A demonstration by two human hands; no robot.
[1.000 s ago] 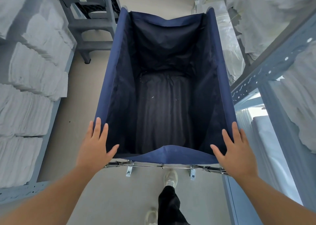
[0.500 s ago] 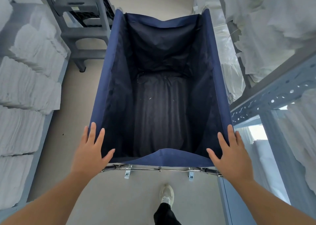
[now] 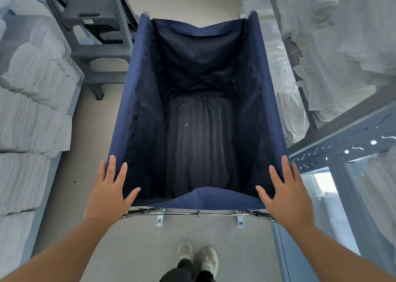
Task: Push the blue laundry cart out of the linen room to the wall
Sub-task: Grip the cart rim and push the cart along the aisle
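The blue laundry cart (image 3: 126, 118) fills the middle of the view, a deep fabric bin with a dark, empty inside on a metal frame (image 3: 199, 213). My left hand (image 3: 108, 193) lies over its near left corner, fingers spread along the side rim and thumb on the near rim. My right hand (image 3: 288, 195) holds the near right corner the same way. Both palms press on the cart. My two feet (image 3: 198, 258) stand together just behind it.
Shelves of folded white linen (image 3: 32, 114) line the left side. A grey metal rack (image 3: 342, 144) with more white linen runs close along the cart's right side. A grey step stool (image 3: 96, 35) stands ahead on the left. Beige floor (image 3: 188, 0) continues beyond the cart.
The cart and I have moved forward down the aisle; shelves and rack slid past, and the stool shows more fully. My feet have come together. Both hands stay on the corners.
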